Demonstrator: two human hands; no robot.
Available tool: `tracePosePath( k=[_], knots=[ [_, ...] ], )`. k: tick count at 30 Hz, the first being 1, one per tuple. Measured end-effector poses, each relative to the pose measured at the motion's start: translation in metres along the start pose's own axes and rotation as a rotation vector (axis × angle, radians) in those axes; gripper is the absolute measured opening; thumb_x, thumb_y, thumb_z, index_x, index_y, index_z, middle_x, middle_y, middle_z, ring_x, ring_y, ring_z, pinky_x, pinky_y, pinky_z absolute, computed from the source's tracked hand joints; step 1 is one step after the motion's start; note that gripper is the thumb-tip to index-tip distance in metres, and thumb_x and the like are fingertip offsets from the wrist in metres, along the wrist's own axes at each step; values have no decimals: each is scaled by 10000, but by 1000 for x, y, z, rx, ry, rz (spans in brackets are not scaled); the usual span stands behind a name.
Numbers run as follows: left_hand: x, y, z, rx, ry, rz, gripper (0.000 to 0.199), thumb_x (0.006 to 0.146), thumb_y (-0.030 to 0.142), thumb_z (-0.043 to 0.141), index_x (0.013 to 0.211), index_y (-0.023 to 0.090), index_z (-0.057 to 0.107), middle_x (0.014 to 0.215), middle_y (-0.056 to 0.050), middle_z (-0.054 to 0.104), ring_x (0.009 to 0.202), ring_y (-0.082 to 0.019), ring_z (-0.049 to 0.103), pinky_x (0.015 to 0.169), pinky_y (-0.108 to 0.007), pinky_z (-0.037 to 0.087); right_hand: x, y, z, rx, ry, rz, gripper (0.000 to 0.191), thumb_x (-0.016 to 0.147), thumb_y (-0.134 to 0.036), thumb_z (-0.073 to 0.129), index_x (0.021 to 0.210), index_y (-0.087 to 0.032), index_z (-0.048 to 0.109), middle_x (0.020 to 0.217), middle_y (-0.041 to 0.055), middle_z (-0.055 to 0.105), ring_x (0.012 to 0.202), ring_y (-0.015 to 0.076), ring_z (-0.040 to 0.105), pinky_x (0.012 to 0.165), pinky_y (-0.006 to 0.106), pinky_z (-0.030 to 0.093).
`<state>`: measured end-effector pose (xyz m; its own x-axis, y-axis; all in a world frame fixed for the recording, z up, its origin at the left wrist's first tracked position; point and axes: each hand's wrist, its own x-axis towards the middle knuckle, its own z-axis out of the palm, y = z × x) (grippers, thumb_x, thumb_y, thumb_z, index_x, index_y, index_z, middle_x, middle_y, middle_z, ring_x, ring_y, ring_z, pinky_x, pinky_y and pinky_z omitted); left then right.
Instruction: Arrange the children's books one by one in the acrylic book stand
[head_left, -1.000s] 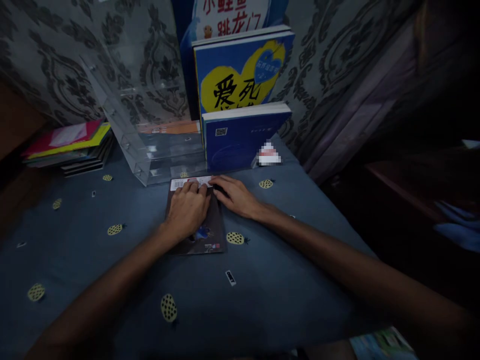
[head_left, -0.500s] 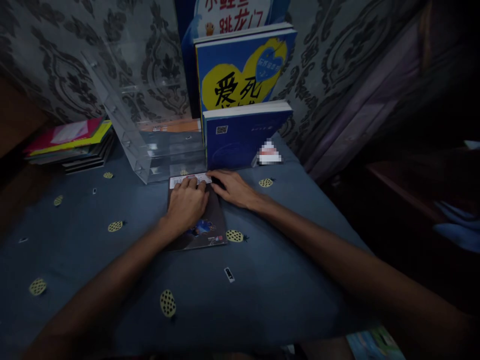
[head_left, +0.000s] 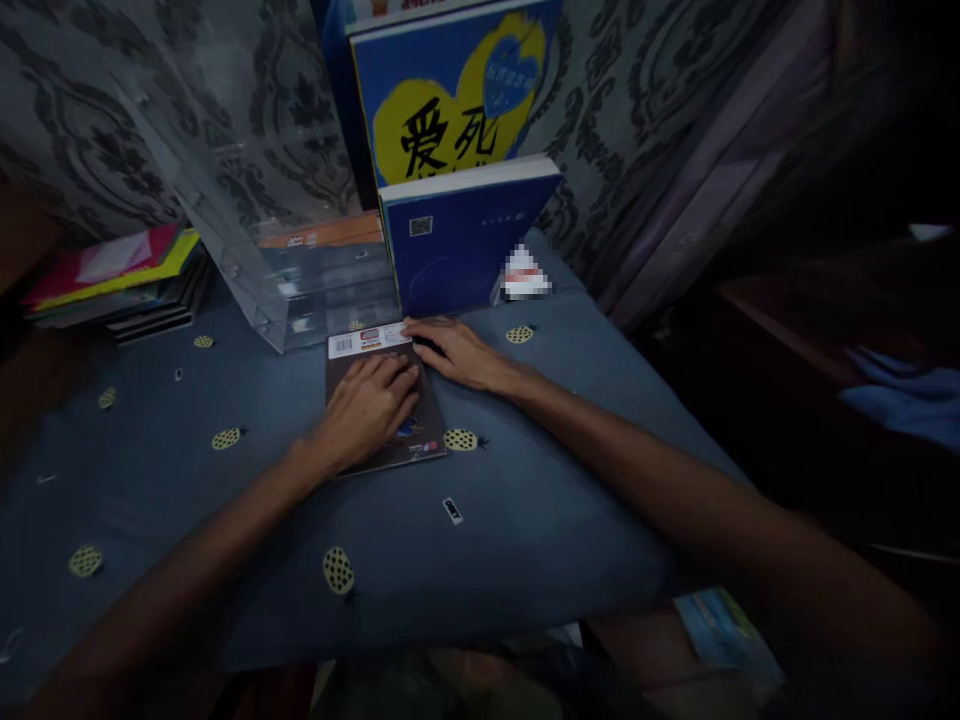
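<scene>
A thin dark book [head_left: 341, 372] lies flat on the blue cloth, with a white barcode label along its far edge and a small blue picture near its near edge. My left hand [head_left: 373, 405] rests palm down on the middle of its cover, fingers stretched, hiding part of the picture. At the book's far right corner is my right hand [head_left: 455, 350], fingertips touching the end of the label and thumb apart from the fingers. Just beyond stands a clear acrylic rack [head_left: 270, 318] whose right side holds upright books, the front one a blue book [head_left: 465, 250].
Behind the blue book rises a blue and yellow book [head_left: 442, 110]. A stack of thin books [head_left: 127, 280] lies left of the rack. The pineapple-patterned tablecloth [head_left: 555, 500] drops at its right and near edges. A patterned curtain [head_left: 622, 130] hangs behind.
My left hand has slid back toward me over the cover, uncovering the barcode label. My right hand stays at the far corner. The view has tilted downward.
</scene>
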<state>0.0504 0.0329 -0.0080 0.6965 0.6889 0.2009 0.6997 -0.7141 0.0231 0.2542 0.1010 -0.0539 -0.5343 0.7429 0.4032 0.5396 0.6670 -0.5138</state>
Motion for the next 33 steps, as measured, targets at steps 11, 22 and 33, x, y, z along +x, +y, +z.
tracePosePath(
  k=[11, 22, 33],
  knots=[
    [-29, 18, -9, 80, -2, 328, 553, 1003, 501, 514, 1316, 52, 594, 1316, -185, 662, 1296, -313, 570, 1046, -451, 477, -5, -2, 2, -71, 10, -6, 370, 987, -217, 465, 1307, -146, 636, 1411, 140, 630, 1328, 272, 567, 1129, 510, 434],
    [-31, 21, -1, 95, 74, 323, 433, 1042, 380, 445, 1272, 60, 623, 1234, -159, 710, 1248, -287, 615, 1034, -433, 517, -38, -37, -5, 41, 51, -26, 359, 968, -163, 458, 1254, -166, 676, 1290, 103, 712, 1211, 245, 626, 1047, 490, 507],
    [-28, 19, -1, 87, 159, 352, 359, 1041, 306, 454, 1178, 64, 681, 1170, -146, 743, 1160, -269, 678, 978, -428, 570, -57, -60, -18, 179, 31, 7, 302, 967, -204, 504, 1183, -171, 713, 968, 82, 756, 919, 207, 688, 818, 370, 577]
  ],
)
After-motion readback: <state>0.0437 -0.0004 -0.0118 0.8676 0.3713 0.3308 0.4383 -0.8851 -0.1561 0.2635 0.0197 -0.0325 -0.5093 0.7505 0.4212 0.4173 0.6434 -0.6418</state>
